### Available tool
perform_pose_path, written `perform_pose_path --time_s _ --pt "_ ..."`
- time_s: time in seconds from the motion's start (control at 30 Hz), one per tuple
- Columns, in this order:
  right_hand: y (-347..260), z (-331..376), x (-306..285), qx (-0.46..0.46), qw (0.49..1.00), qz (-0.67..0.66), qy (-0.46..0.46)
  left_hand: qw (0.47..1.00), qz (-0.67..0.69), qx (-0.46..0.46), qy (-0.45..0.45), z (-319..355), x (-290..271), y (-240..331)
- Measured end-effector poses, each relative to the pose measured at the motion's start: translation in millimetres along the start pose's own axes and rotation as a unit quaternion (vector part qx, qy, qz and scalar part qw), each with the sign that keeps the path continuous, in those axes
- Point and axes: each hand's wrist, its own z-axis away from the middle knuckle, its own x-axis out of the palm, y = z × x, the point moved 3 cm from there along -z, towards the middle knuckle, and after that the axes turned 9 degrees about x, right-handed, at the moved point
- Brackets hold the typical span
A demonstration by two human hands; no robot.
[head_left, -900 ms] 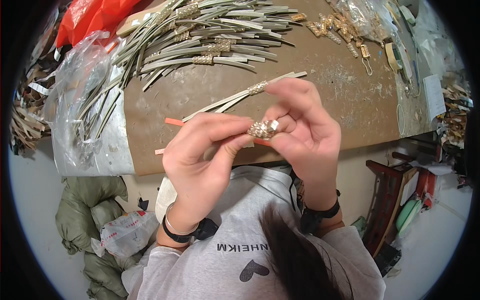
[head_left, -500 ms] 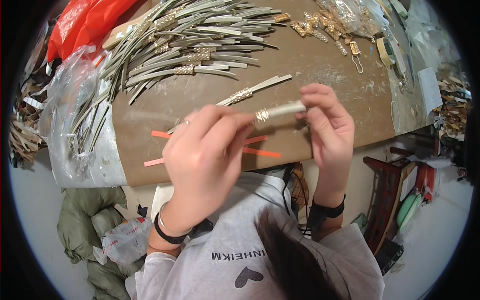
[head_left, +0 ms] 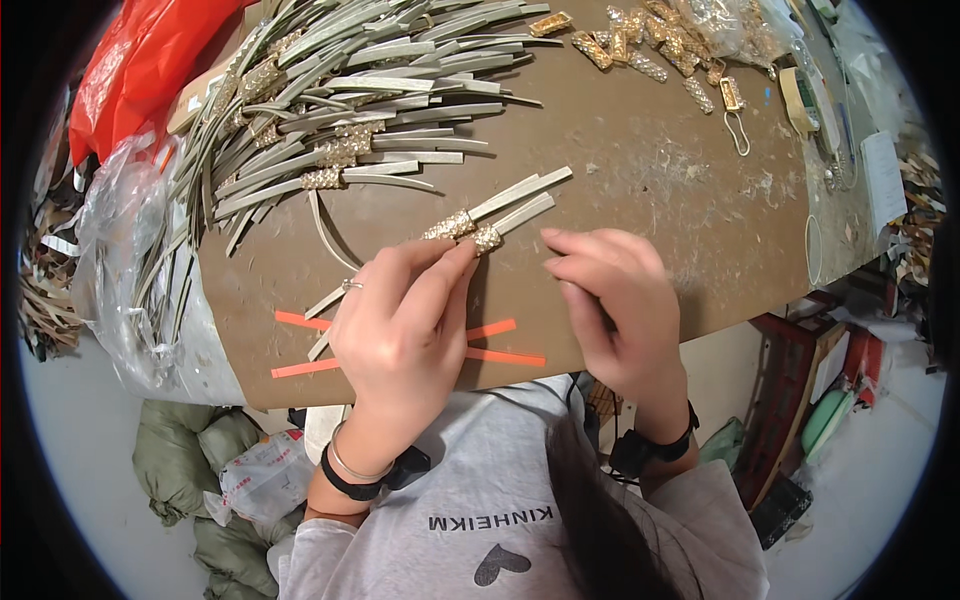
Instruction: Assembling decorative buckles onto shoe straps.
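Here, nearest the body, the brown worktable's front edge [head_left: 640,352] runs under both wrists. The left hand [head_left: 400,335] pinches, fingertips closed, on two grey straps with gold rhinestone buckles [head_left: 470,230] lying side by side on the table. The right hand [head_left: 612,300] rests loosely curled just beside them, holding nothing. Three orange strips [head_left: 505,356] lie beneath the hands. Open tabletop lies beyond the right hand. Farther left: a heap of like straps [head_left: 350,110], uncountable. Far right: loose gold buckles [head_left: 640,45], a clear bag [head_left: 725,20]. Far left corner: a red plastic bag [head_left: 140,60].
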Motion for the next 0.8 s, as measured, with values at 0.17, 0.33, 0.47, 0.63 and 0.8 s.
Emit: perform_pose_path --time_s 0.17,0.33,0.47,0.63,0.8 --pt "-6 -5 6 -0.008 0.999 0.043 -0.011 1.000 -0.007 0.003 0.000 -2 0 0" --pt "-13 -9 15 0.001 0.996 0.088 -0.018 1.000 -0.009 0.004 0.003 -1 0 -1" --pt "-13 -10 18 0.019 0.996 0.089 0.001 1.000 0.010 -0.011 0.000 -2 -1 0" --pt "-14 -10 19 0.032 0.995 0.097 0.002 0.999 0.032 -0.032 -0.006 0 -2 -3" --pt "-14 -10 20 0.029 0.994 0.104 0.007 0.996 0.065 -0.065 -0.011 3 -4 -6"
